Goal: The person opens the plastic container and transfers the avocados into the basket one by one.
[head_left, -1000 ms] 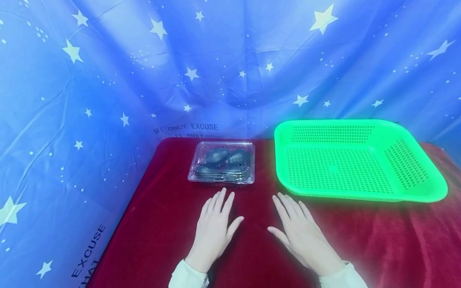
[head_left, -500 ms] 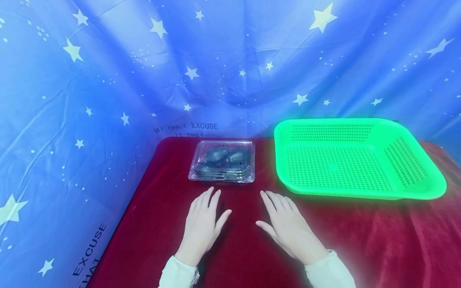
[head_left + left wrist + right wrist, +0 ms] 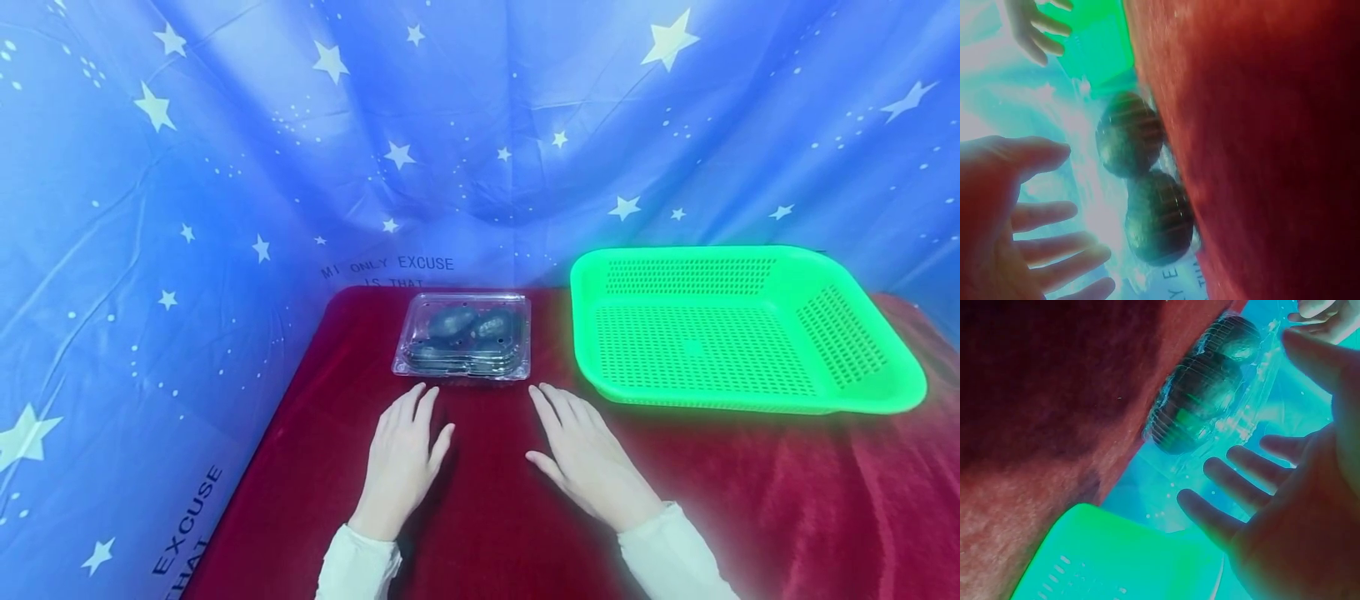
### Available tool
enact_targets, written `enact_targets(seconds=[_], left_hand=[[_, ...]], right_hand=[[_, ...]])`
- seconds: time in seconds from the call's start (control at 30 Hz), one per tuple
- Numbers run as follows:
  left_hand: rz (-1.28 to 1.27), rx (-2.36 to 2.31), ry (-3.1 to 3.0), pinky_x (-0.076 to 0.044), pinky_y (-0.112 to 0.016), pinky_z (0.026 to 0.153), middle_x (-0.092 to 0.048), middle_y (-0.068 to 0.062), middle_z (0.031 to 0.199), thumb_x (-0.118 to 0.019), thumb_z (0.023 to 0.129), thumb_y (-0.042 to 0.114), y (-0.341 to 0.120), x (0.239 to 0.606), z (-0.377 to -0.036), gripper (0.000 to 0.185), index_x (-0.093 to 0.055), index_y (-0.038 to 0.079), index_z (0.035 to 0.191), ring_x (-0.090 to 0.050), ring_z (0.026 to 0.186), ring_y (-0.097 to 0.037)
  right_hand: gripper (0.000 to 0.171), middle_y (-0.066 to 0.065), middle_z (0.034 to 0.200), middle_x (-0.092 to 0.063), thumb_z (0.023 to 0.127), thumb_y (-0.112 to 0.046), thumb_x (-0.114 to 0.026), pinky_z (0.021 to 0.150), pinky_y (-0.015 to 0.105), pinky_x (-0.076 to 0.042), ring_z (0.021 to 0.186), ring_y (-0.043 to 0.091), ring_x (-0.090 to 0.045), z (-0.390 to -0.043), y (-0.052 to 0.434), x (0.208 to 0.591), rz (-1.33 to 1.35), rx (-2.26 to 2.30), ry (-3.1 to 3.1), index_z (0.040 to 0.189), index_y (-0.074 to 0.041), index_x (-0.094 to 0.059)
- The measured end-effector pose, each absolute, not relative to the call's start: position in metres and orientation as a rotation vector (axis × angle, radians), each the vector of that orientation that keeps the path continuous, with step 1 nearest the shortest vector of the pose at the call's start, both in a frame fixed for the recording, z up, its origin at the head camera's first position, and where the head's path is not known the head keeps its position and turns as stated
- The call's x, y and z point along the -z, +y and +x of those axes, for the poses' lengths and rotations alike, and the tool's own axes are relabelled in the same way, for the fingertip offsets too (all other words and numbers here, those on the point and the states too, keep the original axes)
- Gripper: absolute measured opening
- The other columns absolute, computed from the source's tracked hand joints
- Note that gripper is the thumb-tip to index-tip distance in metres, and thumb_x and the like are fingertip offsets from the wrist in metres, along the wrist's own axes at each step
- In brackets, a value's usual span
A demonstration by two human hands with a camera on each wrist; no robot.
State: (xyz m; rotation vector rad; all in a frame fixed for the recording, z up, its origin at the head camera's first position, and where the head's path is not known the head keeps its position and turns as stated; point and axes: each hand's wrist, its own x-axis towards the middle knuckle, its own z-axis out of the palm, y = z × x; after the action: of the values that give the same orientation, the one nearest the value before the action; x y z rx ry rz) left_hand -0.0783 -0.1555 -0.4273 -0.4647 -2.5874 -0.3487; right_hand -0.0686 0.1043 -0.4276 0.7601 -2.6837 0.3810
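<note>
A shut clear plastic clamshell box (image 3: 462, 337) with dark rounded fruits (image 3: 1147, 187) inside sits on the red cloth (image 3: 487, 517), toward the back left. My left hand (image 3: 402, 454) lies flat with straight fingers just in front of the box's left corner, apart from it. My right hand (image 3: 585, 458) lies flat in front of the box's right corner, its fingertips close to it. Neither hand holds anything. Both wrist views show spread fingers (image 3: 1235, 512) hovering near the box (image 3: 1210, 394).
A large empty green perforated basket (image 3: 862, 392) stands on the red cloth to the right of the box. A blue star-print sheet (image 3: 187, 208) hangs behind and to the left. Bare red cloth lies at the front right.
Both hands have slid forward and to the left across the cloth, closer to the clear box. The box and the green basket have not moved.
</note>
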Motion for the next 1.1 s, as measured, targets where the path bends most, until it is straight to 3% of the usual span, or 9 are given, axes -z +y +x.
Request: enact_targets(seconds=[0.87, 1.1], left_hand=[[-0.401, 0.361, -2.491, -0.050, -0.050, 0.089, -0.061, -0.020, 0.119, -0.077, 0.079, 0.007, -0.190, 0.426, -0.110, 0.046, -0.061, -0.001, 0.122, -0.059, 0.105, -0.038], [-0.403, 0.349, -2.496, -0.051, -0.050, 0.088, -0.060, -0.021, 0.120, -0.076, 0.079, 0.007, -0.193, 0.425, -0.116, 0.048, -0.059, -0.002, 0.124, -0.059, 0.105, -0.039]], right_hand=[[0.078, 0.020, 0.145, -0.048, 0.084, -0.025, -0.077, 0.110, 0.043, -0.043, 0.133, 0.036, -0.047, -0.096, 0.084, 0.420, 0.821, -0.347, -2.652, 0.147, 0.003, -0.041], [0.083, 0.018, 0.151, -0.043, 0.083, -0.024, -0.078, 0.112, 0.041, -0.042, 0.137, 0.034, -0.044, -0.100, 0.084, 0.418, 0.807, -0.334, -2.673, 0.151, 0.001, -0.036]])
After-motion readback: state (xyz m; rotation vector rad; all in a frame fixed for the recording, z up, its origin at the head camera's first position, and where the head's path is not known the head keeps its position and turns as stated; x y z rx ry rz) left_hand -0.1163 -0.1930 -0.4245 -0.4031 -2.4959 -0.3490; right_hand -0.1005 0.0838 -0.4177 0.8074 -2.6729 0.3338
